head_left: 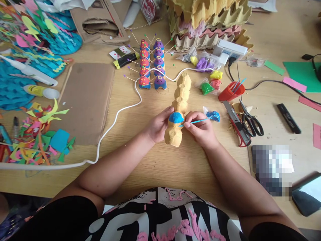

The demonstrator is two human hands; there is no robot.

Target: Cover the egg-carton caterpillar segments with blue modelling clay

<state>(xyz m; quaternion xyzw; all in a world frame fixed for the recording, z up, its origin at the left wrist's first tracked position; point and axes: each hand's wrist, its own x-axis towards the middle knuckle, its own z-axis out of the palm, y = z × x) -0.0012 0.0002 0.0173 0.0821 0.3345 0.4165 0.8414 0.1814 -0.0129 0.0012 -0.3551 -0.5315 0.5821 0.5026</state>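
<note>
My left hand (pixel 160 125) grips the side of a yellow egg-carton strip (pixel 181 104), a row of cup-shaped bumps pointing away from me. One bump near my end is covered with blue clay (pixel 176 117). Between the thumb and fingers of my right hand (pixel 202 129) is a thin blue stick (pixel 199 121), its tip against the strip just below the blue clay. A bag of blue clay (pixel 213 116) lies beyond my right hand. Farther back stand two finished-looking carton strips, one red and blue (pixel 144 63), one purple (pixel 158 63), with pins stuck in their sides.
A white cable (pixel 117 112) crosses the table and the carton strips. Right: a red cup (pixel 232 91) with blue sticks, a utility knife (pixel 237 124), scissors (pixel 250 120), clay bags (pixel 207 87), a power strip (pixel 230 50). Left: cardboard (pixel 85 100), paper scraps (pixel 45 140), a glue gun (pixel 30 70).
</note>
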